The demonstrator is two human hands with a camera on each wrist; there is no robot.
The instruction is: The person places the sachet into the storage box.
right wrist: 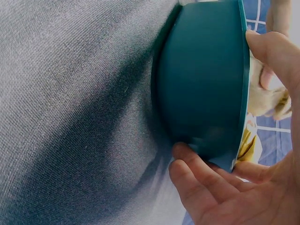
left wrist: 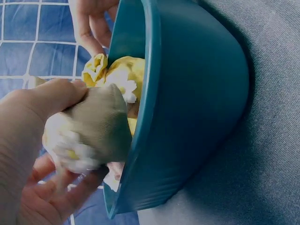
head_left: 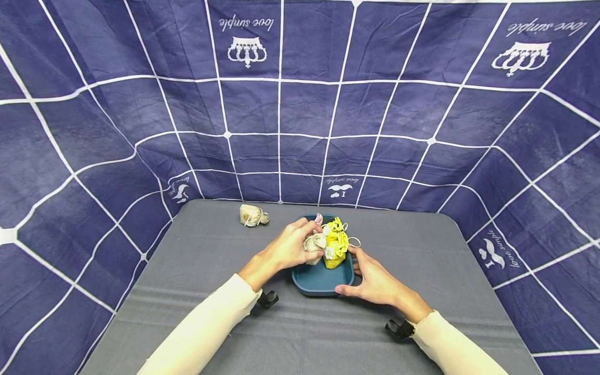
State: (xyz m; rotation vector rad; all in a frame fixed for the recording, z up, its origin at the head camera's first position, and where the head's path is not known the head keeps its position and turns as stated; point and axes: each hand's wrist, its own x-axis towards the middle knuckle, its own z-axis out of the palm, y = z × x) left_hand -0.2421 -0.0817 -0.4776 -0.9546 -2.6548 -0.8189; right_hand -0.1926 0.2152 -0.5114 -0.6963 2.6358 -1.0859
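Over a teal plastic tub (head_left: 321,286), my left hand (head_left: 291,246) holds a small beige drawstring pouch (left wrist: 101,119) between thumb and fingers. A white daisy with a yellow centre decorates this pouch. Inside the tub stands a yellow drawstring pouch (head_left: 335,254), also with white daisies and a loose cord loop. A bit of pink cloth (head_left: 319,219) shows behind the left fingers; the rest of it is hidden. My right hand (head_left: 375,278) grips the tub's right side, thumb on the near rim and fingers against the outer wall (right wrist: 206,84).
Another beige drawstring pouch (head_left: 251,215) lies on the grey cloth-covered table (head_left: 225,323), toward the back left. Dark blue checked curtain (head_left: 304,109) encloses the back and sides. Black straps with mounts (head_left: 399,329) are worn on both wrists.
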